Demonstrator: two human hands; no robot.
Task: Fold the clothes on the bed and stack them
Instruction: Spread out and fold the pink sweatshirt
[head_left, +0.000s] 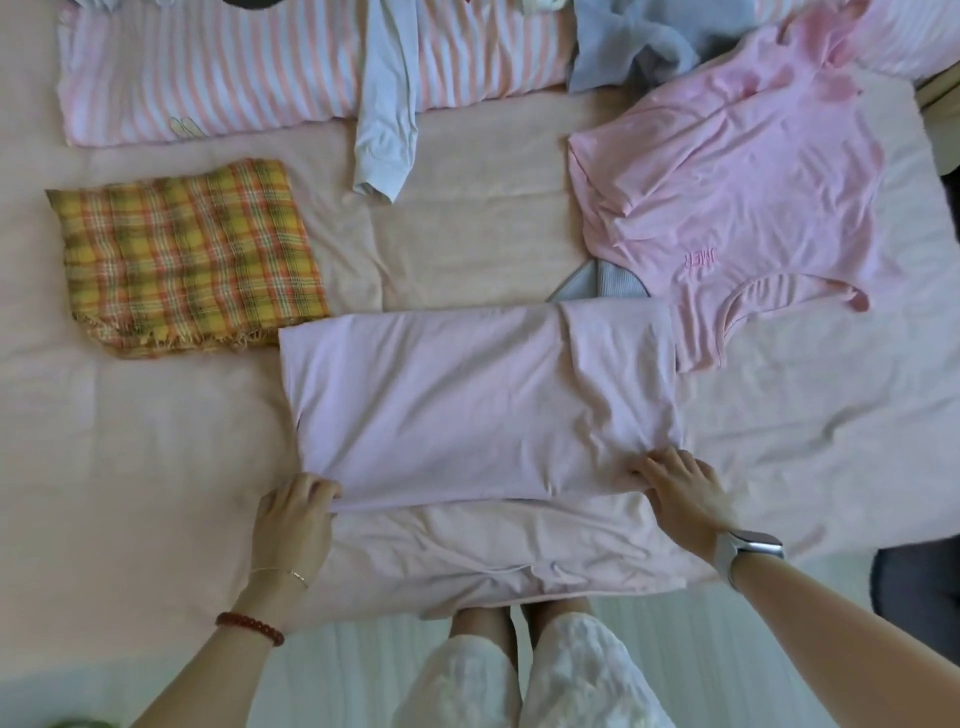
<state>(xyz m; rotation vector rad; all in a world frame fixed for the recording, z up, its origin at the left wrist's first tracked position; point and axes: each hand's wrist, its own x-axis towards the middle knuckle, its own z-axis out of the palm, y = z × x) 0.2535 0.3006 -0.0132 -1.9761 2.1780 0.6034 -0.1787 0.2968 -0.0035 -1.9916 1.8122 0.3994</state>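
**Lilac cotton garment mid-fold, near bed edge**

Lilac cotton garment (483, 405) is lying flat at the bed's (156, 467) near edge. Left hand (293, 519) is pinching its near-left corner; right hand (680, 491) is gripping the near-right. Folded yellow plaid cloth (187, 260) is sitting just beyond-left; pink T-shirt (737, 208) beyond-right.

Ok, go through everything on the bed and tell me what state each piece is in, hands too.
Lilac shirt: partly folded, near edge held at both ends.
Left hand: grip pinches the shirt's fold.
Right hand: fingers on the shirt's right corner.
Plaid cloth: folded, flat.
Pink T-shirt: unfolded, wrinkled.
Striped garment: spread out.
Pale blue sleeve: unfolded, lying across the striped garment.
Grey-blue garment: crumpled.
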